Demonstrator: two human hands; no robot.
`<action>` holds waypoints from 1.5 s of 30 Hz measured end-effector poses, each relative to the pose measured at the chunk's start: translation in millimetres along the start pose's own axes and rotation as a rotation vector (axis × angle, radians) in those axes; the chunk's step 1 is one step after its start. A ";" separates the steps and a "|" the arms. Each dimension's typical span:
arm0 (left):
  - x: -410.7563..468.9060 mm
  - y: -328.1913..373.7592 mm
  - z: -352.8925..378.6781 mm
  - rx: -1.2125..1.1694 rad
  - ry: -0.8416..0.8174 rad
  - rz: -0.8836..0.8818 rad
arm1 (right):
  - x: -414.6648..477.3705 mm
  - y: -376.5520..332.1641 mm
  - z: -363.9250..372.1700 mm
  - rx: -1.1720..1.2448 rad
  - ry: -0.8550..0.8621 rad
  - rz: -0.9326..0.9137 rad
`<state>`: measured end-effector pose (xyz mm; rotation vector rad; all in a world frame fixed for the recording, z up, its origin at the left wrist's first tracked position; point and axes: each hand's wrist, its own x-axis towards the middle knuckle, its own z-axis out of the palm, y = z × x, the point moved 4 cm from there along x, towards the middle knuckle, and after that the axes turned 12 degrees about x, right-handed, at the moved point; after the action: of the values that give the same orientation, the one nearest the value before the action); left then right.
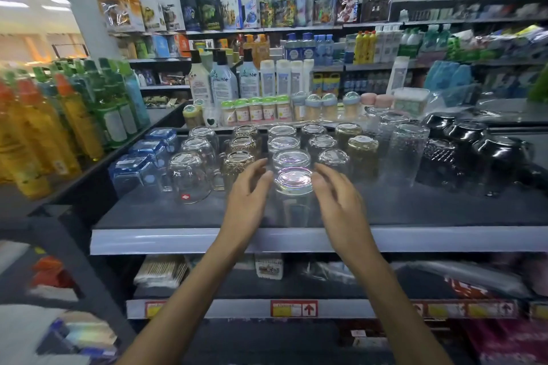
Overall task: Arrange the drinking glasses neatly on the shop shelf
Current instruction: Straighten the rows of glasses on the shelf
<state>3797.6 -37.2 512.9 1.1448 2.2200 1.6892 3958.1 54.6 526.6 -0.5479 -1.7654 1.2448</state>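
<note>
Front glass (293,184): upside down on the dark shelf (184,216), between the two hands, at the near end of a row of clear glasses (289,148) running away beyond the fingertips.
Left hand (247,195): fingers loosely spread, holding nothing, just beside the glass's left wall; whether they touch it is unclear.
Right hand (338,197): fingers relaxed too, just beside its right wall.
Gold glasses (237,158): just beyond the left hand's fingertips.
</note>
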 end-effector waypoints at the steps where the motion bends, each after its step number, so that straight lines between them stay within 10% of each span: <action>1: 3.1 0.7 2.2 -0.035 -0.019 -0.052 | 9.2 -5.2 -3.4 -0.023 -0.004 -0.009; 9: 6.7 8.6 16.4 -0.122 -0.112 -0.178 | 43.8 -23.2 4.4 -0.326 -0.146 0.047; 30: 5.3 3.9 15.9 -0.295 -0.110 -0.165 | 37.3 -12.1 15.3 -0.238 -0.120 0.036; 45: -26.1 4.1 5.7 0.019 -0.112 0.041 | -0.4 2.5 -2.7 -0.054 -0.097 0.113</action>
<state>3820.9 -48.9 505.7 1.2653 2.1637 1.5806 3960.2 56.8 524.5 -0.6352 -1.8756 1.3242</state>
